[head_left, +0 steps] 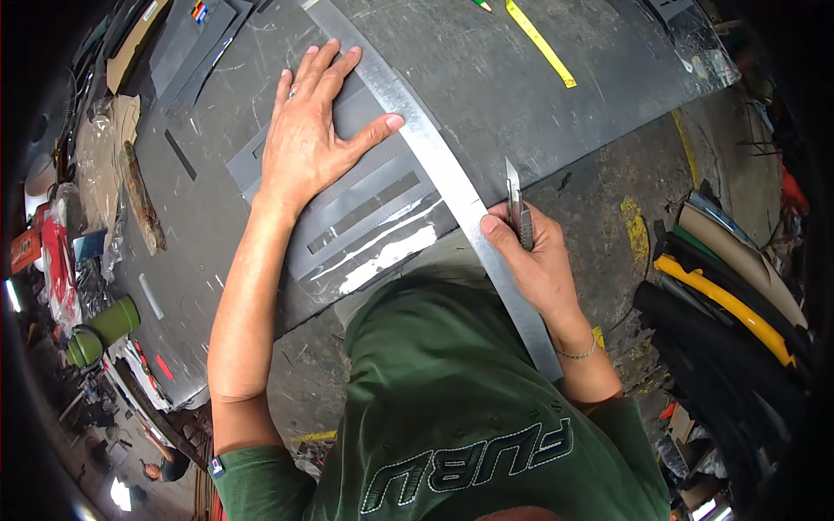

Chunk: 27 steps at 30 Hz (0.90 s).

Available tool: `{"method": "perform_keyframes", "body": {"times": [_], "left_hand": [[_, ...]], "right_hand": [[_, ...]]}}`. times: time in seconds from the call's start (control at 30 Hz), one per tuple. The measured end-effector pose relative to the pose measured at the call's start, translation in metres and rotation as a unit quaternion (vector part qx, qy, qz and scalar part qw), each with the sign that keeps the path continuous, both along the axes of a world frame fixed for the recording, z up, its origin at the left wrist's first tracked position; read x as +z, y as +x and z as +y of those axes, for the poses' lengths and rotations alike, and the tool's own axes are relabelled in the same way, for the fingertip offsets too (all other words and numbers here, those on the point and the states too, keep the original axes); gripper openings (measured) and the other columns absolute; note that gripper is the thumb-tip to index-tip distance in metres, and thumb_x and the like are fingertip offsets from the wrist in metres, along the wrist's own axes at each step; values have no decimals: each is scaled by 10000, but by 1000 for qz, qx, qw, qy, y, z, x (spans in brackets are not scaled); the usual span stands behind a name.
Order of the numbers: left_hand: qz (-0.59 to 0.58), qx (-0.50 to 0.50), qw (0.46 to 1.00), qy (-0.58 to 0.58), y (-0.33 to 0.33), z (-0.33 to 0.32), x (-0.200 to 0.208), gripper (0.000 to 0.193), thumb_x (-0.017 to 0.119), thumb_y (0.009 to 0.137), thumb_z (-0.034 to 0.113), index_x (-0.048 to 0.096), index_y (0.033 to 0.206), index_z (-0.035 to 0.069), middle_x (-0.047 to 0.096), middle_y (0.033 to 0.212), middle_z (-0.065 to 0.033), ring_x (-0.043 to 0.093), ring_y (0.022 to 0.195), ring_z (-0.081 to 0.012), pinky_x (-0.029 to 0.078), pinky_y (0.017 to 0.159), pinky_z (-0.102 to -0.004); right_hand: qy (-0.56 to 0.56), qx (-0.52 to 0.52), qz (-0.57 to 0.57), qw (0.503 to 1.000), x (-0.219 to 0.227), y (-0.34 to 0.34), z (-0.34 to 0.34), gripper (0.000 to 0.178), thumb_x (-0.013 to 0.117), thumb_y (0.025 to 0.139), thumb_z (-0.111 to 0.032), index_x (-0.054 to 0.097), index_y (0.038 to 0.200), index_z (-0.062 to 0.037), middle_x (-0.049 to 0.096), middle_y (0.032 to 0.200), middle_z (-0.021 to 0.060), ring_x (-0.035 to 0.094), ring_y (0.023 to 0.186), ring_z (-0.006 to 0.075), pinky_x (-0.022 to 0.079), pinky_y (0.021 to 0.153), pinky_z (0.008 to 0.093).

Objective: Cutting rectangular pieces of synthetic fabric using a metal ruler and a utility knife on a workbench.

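Holding long metal ruler (423, 143) aslant along right side of grey slotted sheet (382, 169), on dark worktable (617, 95), with near end overhanging table edge close by right wrist. Pressing left hand (313, 130) down on sheet, fingers spread, grasping nothing, with thumb tip touching ruler's left edge. Clasping utility knife (518, 204) in right hand (539, 252), with blade exposed and pointing away from body; also gripping ruler there, thumb on top. Looking farther out: seeing yellow measuring strip (540, 43) on table beyond ruler, wooden stick (142, 198) and small red strip (165, 366) toward left side. Seeing green cylinder (113, 321) at left edge, yellow roll (723, 306) among dark rolls (695, 334) off to right.
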State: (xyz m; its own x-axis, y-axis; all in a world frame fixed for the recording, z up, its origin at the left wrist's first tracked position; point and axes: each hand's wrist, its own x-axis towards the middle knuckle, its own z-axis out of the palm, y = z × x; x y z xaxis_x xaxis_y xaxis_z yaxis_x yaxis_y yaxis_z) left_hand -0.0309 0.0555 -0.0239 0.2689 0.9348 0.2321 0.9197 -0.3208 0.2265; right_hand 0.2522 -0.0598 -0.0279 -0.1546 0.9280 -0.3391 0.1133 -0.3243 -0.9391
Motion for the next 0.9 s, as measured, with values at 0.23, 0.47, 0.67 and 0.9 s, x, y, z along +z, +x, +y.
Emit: {"method": "perform_keyframes", "body": {"times": [0.23,0.47,0.67,0.9], "left_hand": [[-2,-10,1000,5,0,1,4,973,794,768,701,550,1495,103,453,1604,-174,354,1534,-347,202,1277,-566],[-9,-15,1000,0,1,1,3,953,798,776,685,552,1491,104,458,1602,-170,351,1538,-338,194,1280,-559],[-11,-17,1000,3,1,1,3,946,811,773,661,549,1490,101,464,1599,-170,356,1536,-339,201,1275,-557],[-9,-15,1000,1,1,1,2,955,819,765,659,549,1487,95,466,1598,-172,365,1531,-341,207,1273,-557]], "right_hand": [[-16,-14,-1,1000,2,-3,-2,171,739,983,-181,686,941,-24,551,748,-81,461,710,26,380,640,225],[-8,-21,18,1000,0,-6,-4,162,752,976,-168,682,924,-32,553,732,-77,463,687,27,377,621,227],[-2,-25,13,1000,1,-7,-3,173,745,982,-172,677,918,-26,544,715,-75,450,676,30,372,615,232],[11,-21,14,1000,0,-4,0,179,726,993,-176,684,909,-23,544,712,-67,456,683,34,381,617,242]]}}
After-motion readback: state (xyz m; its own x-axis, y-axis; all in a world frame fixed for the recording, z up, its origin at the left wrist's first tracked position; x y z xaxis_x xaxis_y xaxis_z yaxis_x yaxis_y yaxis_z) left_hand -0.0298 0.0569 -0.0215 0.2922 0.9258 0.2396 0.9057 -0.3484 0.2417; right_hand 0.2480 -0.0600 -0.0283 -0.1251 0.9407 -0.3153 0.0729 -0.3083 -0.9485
